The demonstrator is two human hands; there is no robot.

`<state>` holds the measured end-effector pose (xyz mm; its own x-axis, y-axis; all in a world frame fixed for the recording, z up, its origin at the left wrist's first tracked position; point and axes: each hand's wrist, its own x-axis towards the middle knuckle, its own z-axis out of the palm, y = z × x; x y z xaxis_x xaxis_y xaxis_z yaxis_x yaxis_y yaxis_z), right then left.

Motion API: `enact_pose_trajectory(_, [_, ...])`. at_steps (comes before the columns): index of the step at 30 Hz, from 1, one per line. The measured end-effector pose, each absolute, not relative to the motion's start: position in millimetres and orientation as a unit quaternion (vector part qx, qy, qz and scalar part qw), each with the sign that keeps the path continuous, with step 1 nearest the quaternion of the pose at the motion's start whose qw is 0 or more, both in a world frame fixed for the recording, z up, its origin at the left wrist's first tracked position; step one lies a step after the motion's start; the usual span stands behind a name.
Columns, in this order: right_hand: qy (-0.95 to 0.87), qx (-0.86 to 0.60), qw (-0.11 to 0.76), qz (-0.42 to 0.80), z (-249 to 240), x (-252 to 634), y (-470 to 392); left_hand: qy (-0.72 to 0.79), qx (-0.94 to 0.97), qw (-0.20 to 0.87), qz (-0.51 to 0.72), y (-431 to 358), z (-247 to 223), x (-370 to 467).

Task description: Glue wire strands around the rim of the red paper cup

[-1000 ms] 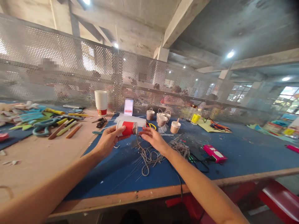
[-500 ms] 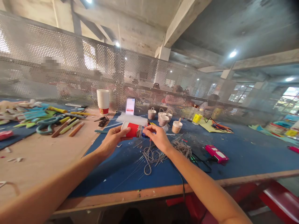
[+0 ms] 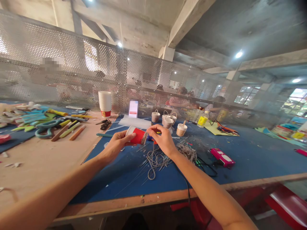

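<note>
My left hand point(image 3: 120, 141) is wrapped round a red and white paper cup point(image 3: 137, 136), which lies tilted on its side in the air. Grey cord point(image 3: 144, 138) is wound about the cup's right-hand end. My right hand point(image 3: 160, 137) pinches the cord at that end, its fingertips close together; the strand between them is partly hidden. A blue tool, perhaps a glue gun point(image 3: 150, 138), shows partly behind the right hand. Below both hands, a loose tangle of grey cord point(image 3: 155, 159) lies among thin wires on the blue mat point(image 3: 107, 182).
Several small cord-wrapped cups point(image 3: 155, 117) stand behind my hands. A stack of paper cups point(image 3: 105, 103) and a phone point(image 3: 133, 109) stand further back. Teal scissors point(image 3: 46, 128) and tools lie left. A pink box point(image 3: 222, 157) with a black cable lies right. A perforated screen point(image 3: 72, 67) closes the back.
The cup has tilted, its right-hand end dropping slightly. My right hand has risen a little and moved to the cup's upper edge. The left hand keeps its hold.
</note>
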<state>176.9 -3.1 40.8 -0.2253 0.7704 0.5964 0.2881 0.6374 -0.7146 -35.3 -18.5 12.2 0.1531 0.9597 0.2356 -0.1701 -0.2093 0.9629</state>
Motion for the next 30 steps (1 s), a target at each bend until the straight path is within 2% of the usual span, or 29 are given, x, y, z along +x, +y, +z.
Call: enact_pose_trajectory(30, [-0.736,-0.373,0.515,0.231,35.0,176.6,3.8,0.339,0.582,0.521,0.525,-18.8,10.3,-37.0])
